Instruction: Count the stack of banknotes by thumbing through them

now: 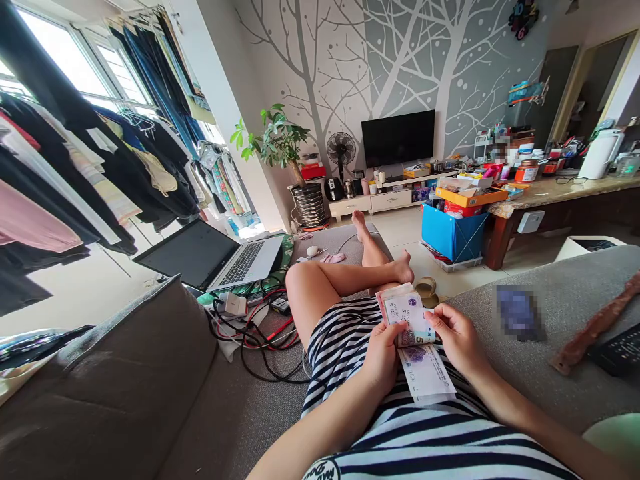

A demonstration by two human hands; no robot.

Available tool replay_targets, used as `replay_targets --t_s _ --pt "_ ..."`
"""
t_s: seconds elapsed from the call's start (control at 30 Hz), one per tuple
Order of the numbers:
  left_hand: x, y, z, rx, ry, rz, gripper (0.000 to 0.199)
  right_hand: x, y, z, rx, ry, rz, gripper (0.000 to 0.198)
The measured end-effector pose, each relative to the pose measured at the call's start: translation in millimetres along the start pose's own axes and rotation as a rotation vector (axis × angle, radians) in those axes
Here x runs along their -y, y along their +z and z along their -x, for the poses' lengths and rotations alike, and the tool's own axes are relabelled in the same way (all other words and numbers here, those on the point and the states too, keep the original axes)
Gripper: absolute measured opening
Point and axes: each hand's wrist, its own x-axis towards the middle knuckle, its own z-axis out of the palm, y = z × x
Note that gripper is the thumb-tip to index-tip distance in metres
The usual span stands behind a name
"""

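A small stack of banknotes (407,308) is held above my lap, over the striped black-and-white clothing (345,333). My left hand (383,353) grips the stack along its left side, the thumb pressed on top. With thumb and fingers pinched, my right hand (456,333) holds the right edge of the same notes. The upper notes look purplish, with pinkish ones behind them. Below the hands, paler notes (430,377) hang down toward my belly, their upper ends hidden under the stack.
An open laptop (245,263) and tangled cables (260,333) lie on the sofa to my left. On the right are a blurred purple item (517,310), a brown wooden stick-like object (600,323) and a black remote-like device (620,353). A blue bin (453,233) stands beyond.
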Motion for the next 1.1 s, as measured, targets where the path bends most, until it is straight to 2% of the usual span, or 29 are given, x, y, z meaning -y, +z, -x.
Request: replay_targets --t_s 0.2,0.37,0.57,0.7,0.83,1.1 --pt "2.7 -0.5 -3.8 0.002 0.011 0.031 0.048 7.6 0.6 4.9 0.045 -0.045 -0.048 0.056" --pt "2.7 0.6 -2.5 -0.004 0.029 -0.004 0.052 9.5 0.7 7.1 0.08 -0.052 -0.099 0.053" --pt "3.1 -0.2 -1.8 0.02 0.034 -0.011 0.049 5.5 0.6 6.3 0.038 -0.066 -0.094 0.045" --pt "3.2 -0.1 -1.7 0.016 0.023 -0.001 0.051 6.3 0.9 5.5 0.033 -0.084 -0.091 0.047" --pt "1.6 2.0 -0.4 0.014 0.012 -0.004 0.045 9.2 0.2 6.4 0.034 -0.087 -0.092 0.049" --pt "0.3 0.7 1.3 0.014 0.008 0.01 0.039 6.8 0.4 5.4 0.083 -0.024 -0.152 0.054"
